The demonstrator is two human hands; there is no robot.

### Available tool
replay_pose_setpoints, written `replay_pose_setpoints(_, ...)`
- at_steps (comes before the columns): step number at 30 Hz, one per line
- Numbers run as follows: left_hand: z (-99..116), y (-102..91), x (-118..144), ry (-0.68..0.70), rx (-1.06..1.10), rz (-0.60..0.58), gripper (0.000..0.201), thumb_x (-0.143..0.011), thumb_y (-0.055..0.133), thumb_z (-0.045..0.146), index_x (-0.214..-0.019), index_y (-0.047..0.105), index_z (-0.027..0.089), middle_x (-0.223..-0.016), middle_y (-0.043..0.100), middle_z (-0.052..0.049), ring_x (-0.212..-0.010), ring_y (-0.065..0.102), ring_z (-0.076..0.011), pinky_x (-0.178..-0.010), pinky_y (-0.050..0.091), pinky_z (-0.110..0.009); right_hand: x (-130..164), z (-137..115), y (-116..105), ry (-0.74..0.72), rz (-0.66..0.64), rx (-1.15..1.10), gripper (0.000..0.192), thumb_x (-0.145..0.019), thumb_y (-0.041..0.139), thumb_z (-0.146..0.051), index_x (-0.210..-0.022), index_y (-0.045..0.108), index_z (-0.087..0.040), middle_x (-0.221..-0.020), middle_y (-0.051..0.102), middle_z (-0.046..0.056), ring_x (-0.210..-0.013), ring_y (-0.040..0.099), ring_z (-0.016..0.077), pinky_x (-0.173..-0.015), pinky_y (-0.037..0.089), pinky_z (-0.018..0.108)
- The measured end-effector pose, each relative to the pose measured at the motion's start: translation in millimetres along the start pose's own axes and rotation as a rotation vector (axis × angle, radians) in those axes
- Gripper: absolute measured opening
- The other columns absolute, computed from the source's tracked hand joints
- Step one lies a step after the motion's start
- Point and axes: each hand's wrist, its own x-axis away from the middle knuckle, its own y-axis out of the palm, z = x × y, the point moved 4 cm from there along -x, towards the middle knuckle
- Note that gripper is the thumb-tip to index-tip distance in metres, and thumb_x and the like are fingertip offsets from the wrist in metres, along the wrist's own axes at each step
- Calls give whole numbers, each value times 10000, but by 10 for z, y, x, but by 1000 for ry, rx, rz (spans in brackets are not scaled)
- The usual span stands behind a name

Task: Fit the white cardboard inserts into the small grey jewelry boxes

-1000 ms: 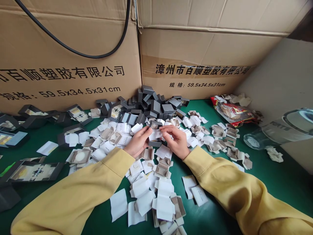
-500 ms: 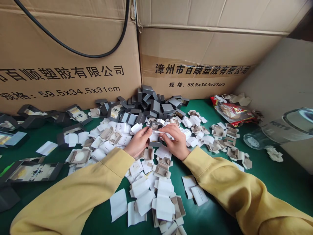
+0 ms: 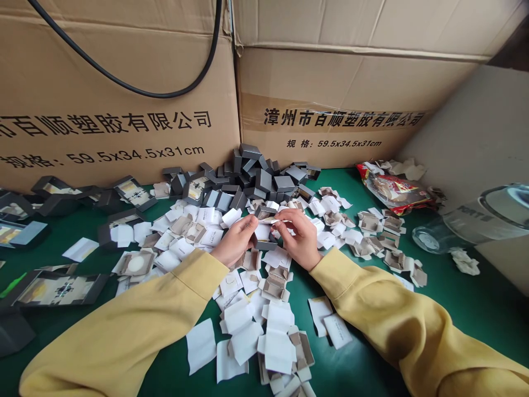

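1. Two bare hands, in yellow sleeves (image 3: 124, 325), meet over the middle of a green tabletop (image 3: 367, 358), close together above a heap of loose paper pieces.
2. The left hand (image 3: 235, 241) is clamped on a small dark box (image 3: 264, 212), its thumb at the box's near left side; the fingers beneath are partly hidden.
3. The right hand (image 3: 298, 238) pinches a thin pale slip (image 3: 268, 221) between thumb and fingers. The slip is seen nearly edge-on, across the dark box; whether it touches the box's inside cannot be told.
4. Just beyond the hands, a pile of dark boxes (image 3: 263, 180) rests in a jumble before two large brown cartons (image 3: 111, 66) printed with black characters.
5. White papers (image 3: 243, 342) and grey-brown folded trays (image 3: 275, 286) spread around and below the hands; one tray at left bears a round white disc (image 3: 135, 263).
6. More dark cases with windows (image 3: 61, 289) lie along the left side.
7. At right are a red-edged packet (image 3: 392, 190), a clear cup (image 3: 475, 220) and a crumpled tissue (image 3: 465, 261). A black cable (image 3: 165, 95) loops across the left carton.
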Motion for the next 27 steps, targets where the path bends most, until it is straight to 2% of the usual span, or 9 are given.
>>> replay_pose_setpoints(5,-15,3,5,-19,-123,-38,359,-768,592,474,-1019,602,217,-660,495,24,-584,476,-98,-575,445,-213,-13,-25,-19,-46,1,114,105,-880,501,-229,-892,605,-217,-878,579,65,-755,568,165,-615,519,294)
replay_pose_setpoints(10,1,12,24,4,-235,-15,490,-773,570,510,-1150,553,198,-667,488,29,-558,462,-90,-534,409,-212,-9,-32,-24,-151,-12,177,140,-877,486,-175,-925,615,-200,-872,564,68,-812,567,172,-689,502,310)
replay_pose_setpoints(17,20,33,16,41,-299,-37,453,-781,574,486,-1104,571,168,-694,523,16,-549,473,-81,-518,405,-205,9,59,21,-186,-67,247,153,-860,517,-165,-945,634,-214,-856,567,64,-818,547,181,-697,485,325)
replay_pose_setpoints(24,17,58,10,46,-284,-104,462,-756,604,485,-1084,529,169,-811,564,-3,-532,515,-76,-542,474,-235,-27,22,-6,-255,-33,319,142,-835,549,-139,-897,644,-224,-840,576,57,-774,503,185,-676,453,339)
replay_pose_setpoints(27,-4,48,2,50,-277,-109,465,-749,615,479,-1084,510,173,-791,556,1,-545,526,-90,-535,492,-247,-25,23,-11,-253,-12,311,150,-839,545,-141,-895,653,-229,-832,555,55,-766,511,179,-650,456,324)
